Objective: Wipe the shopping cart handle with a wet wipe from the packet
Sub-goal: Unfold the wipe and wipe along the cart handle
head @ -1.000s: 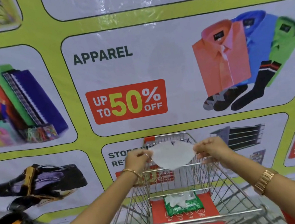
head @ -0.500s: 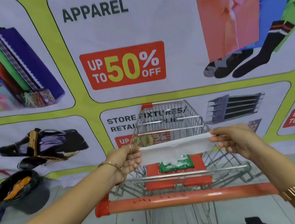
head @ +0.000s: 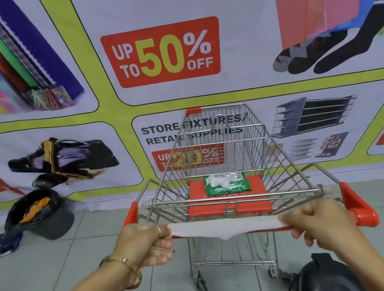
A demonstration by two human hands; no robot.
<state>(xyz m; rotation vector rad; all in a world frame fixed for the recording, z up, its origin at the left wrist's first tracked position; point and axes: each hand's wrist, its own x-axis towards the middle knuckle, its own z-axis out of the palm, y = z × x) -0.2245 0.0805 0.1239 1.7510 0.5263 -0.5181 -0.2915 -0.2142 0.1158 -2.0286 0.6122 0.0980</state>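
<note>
A white wet wipe (head: 224,226) lies stretched flat along the red cart handle (head: 360,208), covering most of its middle. My left hand (head: 144,244) pinches the wipe's left end and my right hand (head: 318,220) grips its right end, both resting on the handle. The green wipe packet (head: 227,185) sits on the red child seat (head: 228,201) inside the wire cart (head: 220,140), with a white wipe poking out of its top.
A black bin bag with orange scraps (head: 37,212) sits on the tiled floor at the left by the printed banner wall (head: 163,53). A dark round object (head: 328,280) lies on the floor at the lower right near the cart's wheel.
Both hands have lowered the stretched wipe from above the basket down onto the handle. The view has tilted downward and moved closer to the cart.
</note>
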